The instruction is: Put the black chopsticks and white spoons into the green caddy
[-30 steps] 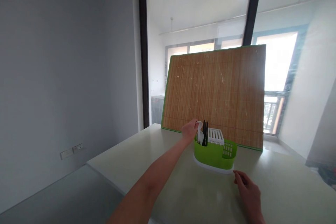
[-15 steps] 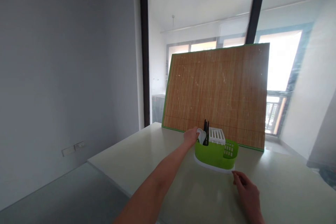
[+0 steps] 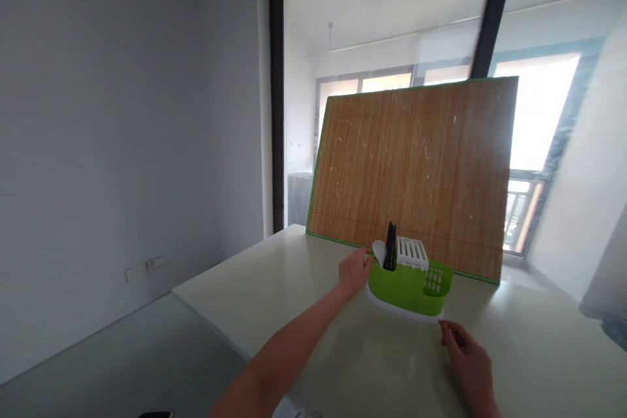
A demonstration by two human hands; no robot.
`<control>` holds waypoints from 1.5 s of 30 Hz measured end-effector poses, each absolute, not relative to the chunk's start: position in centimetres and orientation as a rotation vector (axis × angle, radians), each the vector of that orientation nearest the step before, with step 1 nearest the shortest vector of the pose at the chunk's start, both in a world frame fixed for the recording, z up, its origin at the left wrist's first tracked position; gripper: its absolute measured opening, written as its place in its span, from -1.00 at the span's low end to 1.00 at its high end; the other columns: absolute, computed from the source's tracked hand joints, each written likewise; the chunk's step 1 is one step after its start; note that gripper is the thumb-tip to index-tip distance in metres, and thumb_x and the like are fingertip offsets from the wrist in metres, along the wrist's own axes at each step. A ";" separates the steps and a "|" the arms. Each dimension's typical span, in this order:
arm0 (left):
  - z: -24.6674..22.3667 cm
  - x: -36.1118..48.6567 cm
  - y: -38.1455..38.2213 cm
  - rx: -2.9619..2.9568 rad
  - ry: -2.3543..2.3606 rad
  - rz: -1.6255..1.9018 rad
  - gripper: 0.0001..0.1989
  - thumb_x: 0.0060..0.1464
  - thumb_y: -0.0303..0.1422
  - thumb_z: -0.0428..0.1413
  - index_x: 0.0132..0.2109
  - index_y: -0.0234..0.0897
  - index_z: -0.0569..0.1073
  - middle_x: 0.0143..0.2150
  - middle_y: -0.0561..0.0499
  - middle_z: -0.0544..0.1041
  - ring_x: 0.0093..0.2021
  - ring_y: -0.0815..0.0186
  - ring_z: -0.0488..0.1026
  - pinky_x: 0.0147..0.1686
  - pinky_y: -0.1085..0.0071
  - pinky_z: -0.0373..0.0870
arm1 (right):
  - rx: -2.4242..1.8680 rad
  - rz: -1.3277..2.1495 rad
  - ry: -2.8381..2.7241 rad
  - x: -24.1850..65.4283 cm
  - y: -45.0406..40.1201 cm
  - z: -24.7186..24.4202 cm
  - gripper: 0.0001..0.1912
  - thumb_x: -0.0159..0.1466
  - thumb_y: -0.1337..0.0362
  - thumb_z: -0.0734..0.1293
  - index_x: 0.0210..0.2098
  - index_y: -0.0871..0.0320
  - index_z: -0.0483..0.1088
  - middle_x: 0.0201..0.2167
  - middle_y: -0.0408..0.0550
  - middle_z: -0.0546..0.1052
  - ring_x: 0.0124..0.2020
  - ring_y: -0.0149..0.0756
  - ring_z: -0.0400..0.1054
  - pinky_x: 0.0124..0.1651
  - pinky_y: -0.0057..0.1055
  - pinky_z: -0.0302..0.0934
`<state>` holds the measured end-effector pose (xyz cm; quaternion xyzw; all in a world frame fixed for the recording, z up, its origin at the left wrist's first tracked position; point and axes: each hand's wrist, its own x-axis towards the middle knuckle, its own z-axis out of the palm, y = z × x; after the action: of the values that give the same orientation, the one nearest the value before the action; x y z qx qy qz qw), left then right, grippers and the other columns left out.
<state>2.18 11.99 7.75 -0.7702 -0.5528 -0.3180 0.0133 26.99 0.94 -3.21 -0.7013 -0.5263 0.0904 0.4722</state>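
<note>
A green plastic cutlery holder point(image 3: 404, 292) on a white base point(image 3: 401, 313) stands on the table. A white spoon point(image 3: 379, 251), several black chopsticks point(image 3: 390, 247) and a white slotted rack point(image 3: 412, 251) sit upright or rest in its top. My left hand point(image 3: 355, 271) is closed at the holder's left end, fingers on its rim just beside the spoon. My right hand point(image 3: 467, 359) is curled low at the front right, its thumb and forefinger pinched at the right edge of the base. Its other fingers are folded under and partly hidden.
Behind the holder, a bamboo mat board point(image 3: 416, 170) with a green border leans against a dark-framed glass door point(image 3: 277, 104). The pale table point(image 3: 284, 274) has its left edge near the grey wall point(image 3: 122, 111). A dark object point(image 3: 155, 414) shows at the bottom edge.
My left hand has come slightly down and away from the spoon to the holder's left rim. The spoon now stands in the holder. The whole view has shifted slightly; my right hand stays by the base.
</note>
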 end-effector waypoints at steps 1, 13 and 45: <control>6.7 1.6 11.0 -2.407 -1.730 -1.017 -0.70 0.23 -0.22 -0.21 -0.06 -0.19 0.34 -0.24 0.03 0.46 -0.28 0.35 0.37 -0.37 0.47 0.13 | -1.723 0.214 -1.297 26.9 1.0 -3.3 -0.55 0.14 -0.10 0.12 -0.22 0.05 0.41 -0.49 -0.13 0.52 -0.39 -0.21 0.41 -0.37 -0.43 0.16; -2.4 -2.1 5.6 -2.579 -1.955 -0.756 -0.69 0.12 -0.22 -0.10 -0.39 -0.26 0.44 -0.42 0.04 0.48 -0.40 0.36 0.35 -0.43 0.45 0.04 | -1.884 -0.293 -1.453 23.3 2.1 -0.7 -0.55 0.25 0.03 0.01 0.05 0.06 0.18 -0.14 -0.07 0.40 -0.41 -0.31 0.36 -0.54 -0.44 0.09; -1.9 -1.5 4.6 -2.642 -1.743 -0.505 -0.68 0.14 -0.28 -0.15 -0.34 -0.27 0.46 -0.34 -0.07 0.51 -0.28 0.25 0.43 -0.28 0.38 0.20 | -2.089 -0.472 -1.668 44.6 2.7 0.1 -0.52 0.24 0.06 0.00 -0.24 0.25 0.40 -0.15 0.21 0.38 -0.36 -0.17 0.40 -0.45 -0.33 0.25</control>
<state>-1.49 4.61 -1.90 -0.8238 -0.5436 -0.1574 -0.0317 44.61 2.67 0.11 -0.7521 -0.6004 -0.1699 0.2120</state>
